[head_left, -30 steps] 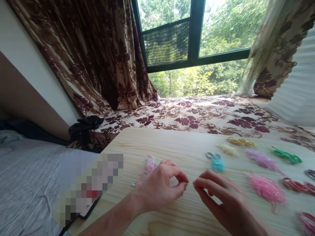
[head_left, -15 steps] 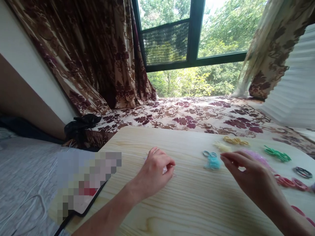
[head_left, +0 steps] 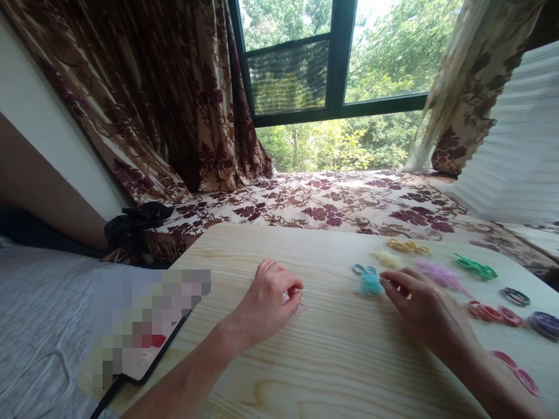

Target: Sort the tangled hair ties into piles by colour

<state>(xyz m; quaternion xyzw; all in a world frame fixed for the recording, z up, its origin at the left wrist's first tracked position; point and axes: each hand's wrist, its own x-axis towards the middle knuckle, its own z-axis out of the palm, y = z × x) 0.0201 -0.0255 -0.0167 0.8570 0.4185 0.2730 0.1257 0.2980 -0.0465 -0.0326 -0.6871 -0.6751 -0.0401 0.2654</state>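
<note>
My left hand (head_left: 273,299) rests over the middle of the wooden table with its fingers curled together. Bits of something pale pink show under and beside its fingertips, too small to name. Over on the right, my right hand (head_left: 421,297) has thumb and forefinger pinched together at the edge of a light blue pile of small hair ties (head_left: 371,284). Whether anything is between those fingertips is hidden. Behind this hand lie a lilac pile of small bands (head_left: 441,274) and a cream pile (head_left: 386,256).
Yellow hair ties (head_left: 408,246), green ones (head_left: 476,267), a dark ring (head_left: 516,296), red ties (head_left: 495,312), purple ones (head_left: 544,323) and pink ones (head_left: 515,372) lie along the table's right side. A blurred-out, dark-edged object (head_left: 148,343) is at the left edge.
The view has turned slightly right, bringing the purple ties further into sight. My right fingertips are a little closer to the light blue pile. My left hand keeps its pose.
</note>
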